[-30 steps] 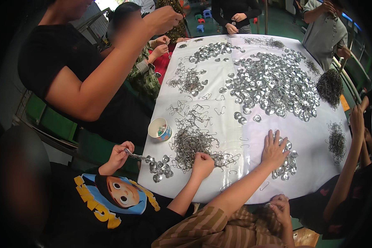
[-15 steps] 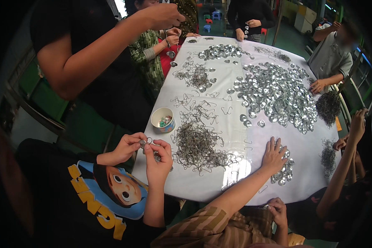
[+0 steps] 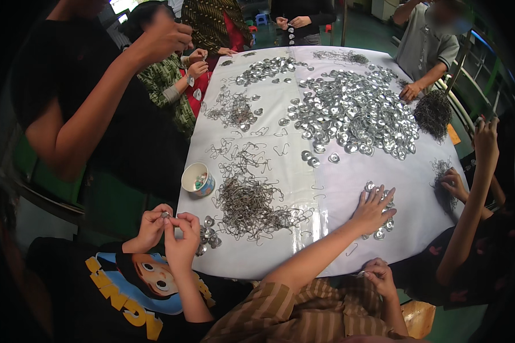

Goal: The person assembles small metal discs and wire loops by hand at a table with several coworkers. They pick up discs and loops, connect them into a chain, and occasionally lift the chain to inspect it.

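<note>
One diagonal hook point(image 3: 352, 250), discs point(image 3: 379, 234) under hand point(image 3: 374, 212)

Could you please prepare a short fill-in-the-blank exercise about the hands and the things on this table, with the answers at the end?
1. The fingers of the person's left hand are ____ (spread/clenched) over a small disc pile.
2. In the picture, the right hand, pinching a small shiny piece, is ____ (above/below) the left one.
3. The cup stands to the ____ (left/right) of the nearby wire-hook pile.

Missing words: spread; below; left.
</note>
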{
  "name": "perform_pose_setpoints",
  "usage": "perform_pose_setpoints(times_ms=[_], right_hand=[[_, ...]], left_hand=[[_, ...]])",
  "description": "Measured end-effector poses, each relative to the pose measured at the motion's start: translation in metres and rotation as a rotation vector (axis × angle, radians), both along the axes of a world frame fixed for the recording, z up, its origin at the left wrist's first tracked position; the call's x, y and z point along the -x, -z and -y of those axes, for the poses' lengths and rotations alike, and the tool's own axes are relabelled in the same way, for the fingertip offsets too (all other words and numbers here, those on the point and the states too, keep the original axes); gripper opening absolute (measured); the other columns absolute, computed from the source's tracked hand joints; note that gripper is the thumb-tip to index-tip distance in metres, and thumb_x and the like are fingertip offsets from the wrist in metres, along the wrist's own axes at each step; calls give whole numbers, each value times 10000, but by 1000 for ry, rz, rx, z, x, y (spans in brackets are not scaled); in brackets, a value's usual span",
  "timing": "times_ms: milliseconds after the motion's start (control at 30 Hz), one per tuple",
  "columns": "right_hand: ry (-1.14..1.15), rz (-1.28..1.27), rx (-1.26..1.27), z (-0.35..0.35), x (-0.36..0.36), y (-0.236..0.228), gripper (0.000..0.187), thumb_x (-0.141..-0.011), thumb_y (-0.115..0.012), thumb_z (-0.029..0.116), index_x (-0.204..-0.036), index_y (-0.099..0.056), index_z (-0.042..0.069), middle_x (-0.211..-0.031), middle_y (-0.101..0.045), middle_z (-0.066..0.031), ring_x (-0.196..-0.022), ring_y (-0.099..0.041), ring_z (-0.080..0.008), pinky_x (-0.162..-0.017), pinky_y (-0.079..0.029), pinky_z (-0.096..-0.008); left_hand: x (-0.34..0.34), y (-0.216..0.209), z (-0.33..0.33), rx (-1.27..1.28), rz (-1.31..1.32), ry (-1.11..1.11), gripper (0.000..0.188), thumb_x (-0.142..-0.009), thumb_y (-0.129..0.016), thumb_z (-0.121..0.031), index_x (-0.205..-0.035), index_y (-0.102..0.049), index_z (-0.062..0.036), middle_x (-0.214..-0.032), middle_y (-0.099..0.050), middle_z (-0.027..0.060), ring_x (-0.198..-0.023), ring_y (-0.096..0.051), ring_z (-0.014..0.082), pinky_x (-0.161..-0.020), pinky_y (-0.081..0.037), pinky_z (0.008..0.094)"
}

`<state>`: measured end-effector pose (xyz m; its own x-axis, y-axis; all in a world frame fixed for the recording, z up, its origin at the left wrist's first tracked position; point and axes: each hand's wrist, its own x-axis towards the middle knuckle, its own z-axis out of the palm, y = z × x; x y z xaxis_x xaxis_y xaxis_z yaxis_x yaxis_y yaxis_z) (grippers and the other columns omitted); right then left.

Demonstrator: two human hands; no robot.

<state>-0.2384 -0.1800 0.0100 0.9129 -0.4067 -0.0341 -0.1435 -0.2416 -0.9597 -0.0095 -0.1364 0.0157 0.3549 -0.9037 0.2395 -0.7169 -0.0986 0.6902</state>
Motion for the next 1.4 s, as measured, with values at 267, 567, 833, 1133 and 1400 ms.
perform_pose_setpoints(times_ms=[267,567,833,1133,1400], right_hand=[[-4,-31,30,1,2,-7,113,-754,-727,192,-811,-718,94,-844,-622,-8,-875,-558,-173,-852,-301,-332],[-38,0,20,5,4,-4,93,-736,-732,171,-796,-713,102,-850,-618,5,-880,-551,-158,-849,-275,-348],[-28,15,78,5,6,-3,97,-744,-726,192,-797,-711,113,-853,-616,2,-877,-549,-168,-828,-293,-348],[-31,27,95,5,6,-3,96,-742,-726,192,-801,-712,117,-854,-617,12,-880,-552,-162,-820,-298,-331],[-36,57,95,6,7,2,106,-734,-734,193,-814,-720,124,-839,-624,24,-871,-552,-150,-827,-295,-331]], left_hand=[[-164,21,47,-336,156,-955,690,-926,-393,-538,-1478,-236,-156,-1527,-172,200,-1420,-102,367,-1111,-50,580],[-160,18,51,-416,318,-706,618,-919,-412,-533,-1445,-332,-219,-1486,-280,178,-1414,-143,331,-1118,-85,565],[-156,22,56,-386,356,-716,598,-920,-450,-496,-1428,-363,-194,-1455,-316,182,-1389,-193,327,-1120,-134,532],[-159,27,53,-413,350,-671,583,-926,-450,-473,-1434,-351,-205,-1471,-293,178,-1399,-182,327,-1125,-129,521],[-141,31,54,-400,402,-538,508,-957,-407,-416,-1425,-363,-223,-1511,-231,139,-1402,-174,330,-1123,-134,529]])
